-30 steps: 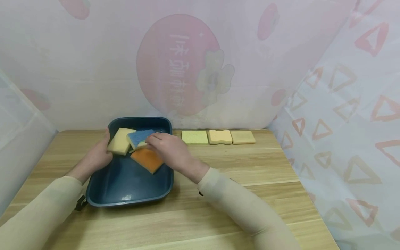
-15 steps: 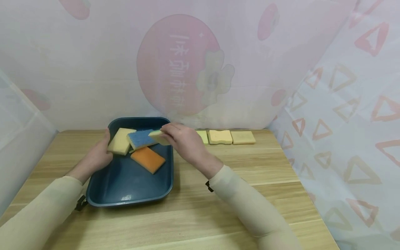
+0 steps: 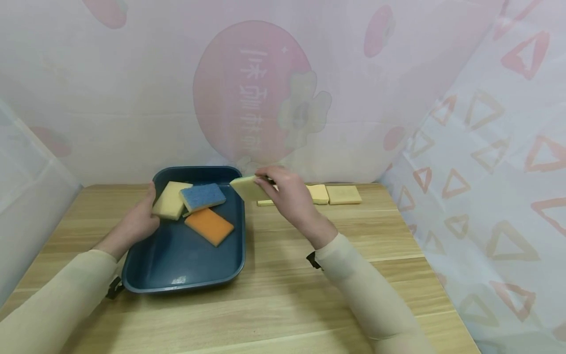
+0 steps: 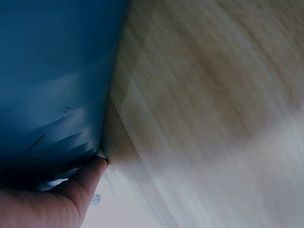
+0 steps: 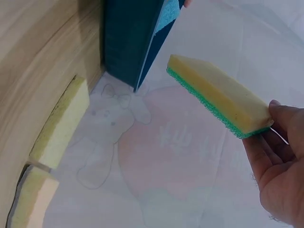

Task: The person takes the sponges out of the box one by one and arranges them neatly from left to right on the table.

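My right hand (image 3: pixel 283 189) pinches a yellow sponge with a green scouring side (image 3: pixel 248 188) (image 5: pixel 216 96) and holds it in the air just past the right rim of the dark blue tray (image 3: pixel 185 280). My left hand (image 3: pixel 140 216) grips the tray's left rim, its thumb (image 4: pixel 88 178) against the tray's outer wall. In the tray lie a pale yellow sponge (image 3: pixel 170 199), a blue sponge (image 3: pixel 202 196) and an orange sponge (image 3: pixel 209 225).
A row of sponges lies on the wooden table (image 3: pixel 336 246) by the back curtain: a yellow-green one (image 3: pixel 264 202) mostly behind my hand, then an orange-yellow one (image 3: pixel 319 193) and a tan one (image 3: pixel 343 194). Curtain walls close in the back and both sides.
My right hand has lifted the yellow-and-green sponge out of the tray and carried it right, over the tray's right rim. My left hand has stayed on the tray.
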Tool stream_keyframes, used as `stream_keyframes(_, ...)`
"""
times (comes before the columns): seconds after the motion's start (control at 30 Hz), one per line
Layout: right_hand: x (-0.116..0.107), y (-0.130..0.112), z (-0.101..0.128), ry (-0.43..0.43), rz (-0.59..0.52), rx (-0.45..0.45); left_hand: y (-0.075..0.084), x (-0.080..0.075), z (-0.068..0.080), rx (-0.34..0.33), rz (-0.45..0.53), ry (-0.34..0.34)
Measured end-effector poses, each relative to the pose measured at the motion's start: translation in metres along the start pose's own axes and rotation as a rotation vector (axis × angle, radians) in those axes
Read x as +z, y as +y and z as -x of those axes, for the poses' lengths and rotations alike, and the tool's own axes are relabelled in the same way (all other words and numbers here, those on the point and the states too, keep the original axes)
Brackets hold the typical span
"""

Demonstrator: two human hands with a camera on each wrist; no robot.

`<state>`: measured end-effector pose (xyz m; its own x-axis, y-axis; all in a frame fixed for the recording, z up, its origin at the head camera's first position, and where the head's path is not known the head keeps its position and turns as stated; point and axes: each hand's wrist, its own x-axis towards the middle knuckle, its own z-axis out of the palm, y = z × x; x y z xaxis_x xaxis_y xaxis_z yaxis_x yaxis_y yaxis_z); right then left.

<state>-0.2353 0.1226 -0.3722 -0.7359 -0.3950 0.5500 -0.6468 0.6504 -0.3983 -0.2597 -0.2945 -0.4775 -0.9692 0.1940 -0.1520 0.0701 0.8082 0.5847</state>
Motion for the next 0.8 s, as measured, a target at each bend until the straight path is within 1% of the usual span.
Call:
stream_keyframes(0.27,-0.005,0.018,0.011,0.009,-0.007,0.04,0.001,0.0,0.0,0.0,0.009,-0.002)
stream_keyframes(0.57,-0.002,0.029,0.023,-0.028,0.02,0.057,0.002,0.001,0.001,-0.002,0.017,-0.001)
stream_keyframes(0.8,0.003,0.034,0.03,-0.05,-0.006,0.086,0.003,0.0,0.003,-0.001,0.005,0.008)
